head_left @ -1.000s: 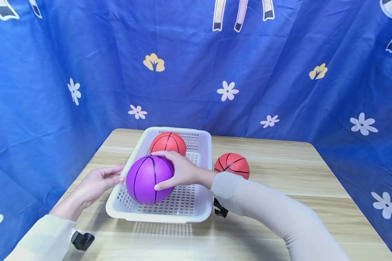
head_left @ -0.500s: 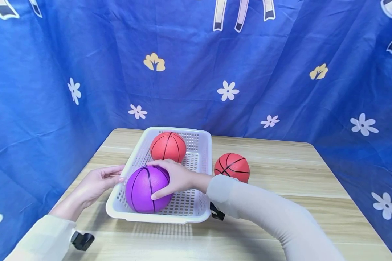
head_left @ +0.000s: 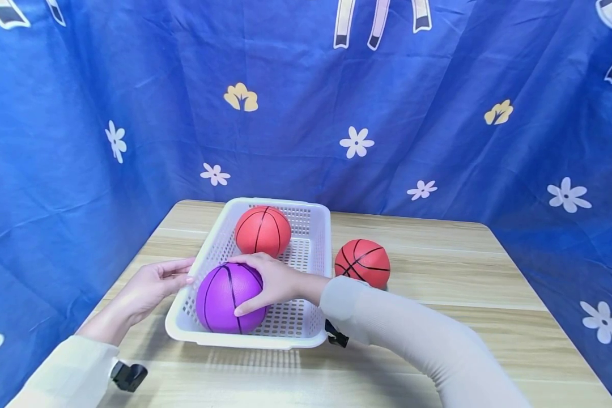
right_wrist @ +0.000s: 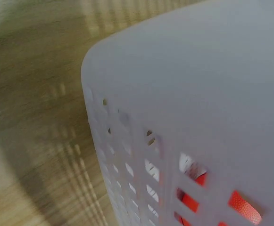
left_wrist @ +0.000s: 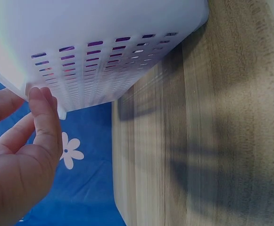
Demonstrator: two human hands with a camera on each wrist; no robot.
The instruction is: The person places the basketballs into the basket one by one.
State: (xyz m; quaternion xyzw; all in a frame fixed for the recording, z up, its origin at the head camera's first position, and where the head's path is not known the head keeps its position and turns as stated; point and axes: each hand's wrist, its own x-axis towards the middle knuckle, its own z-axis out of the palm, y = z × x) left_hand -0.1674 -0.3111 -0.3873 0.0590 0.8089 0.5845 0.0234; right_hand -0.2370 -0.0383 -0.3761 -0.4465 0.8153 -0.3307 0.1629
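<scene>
A purple toy basketball (head_left: 229,297) sits low in the near left part of a white plastic basket (head_left: 255,341). My right hand (head_left: 275,280) grips it from the right, with the thumb on the near side and the fingers over the top. The basket's outer wall (right_wrist: 198,84) fills most of the right wrist view, which leaves that hand out of sight. At the basket's left side my left hand (head_left: 150,289) pinches the rim; the left wrist view shows its thumb and fingers (left_wrist: 45,117) at the edge. A red basketball (head_left: 263,229) lies behind the purple one in the basket.
Outside the basket, a second red basketball (head_left: 363,262) rests on the wooden table (head_left: 438,283) to the right, just beyond my right forearm. A blue patterned curtain (head_left: 296,113) hangs behind the table and along both sides.
My right hand has lowered the purple basketball into the near part of the basket, moving it slightly toward me. The left hand stays at the rim.
</scene>
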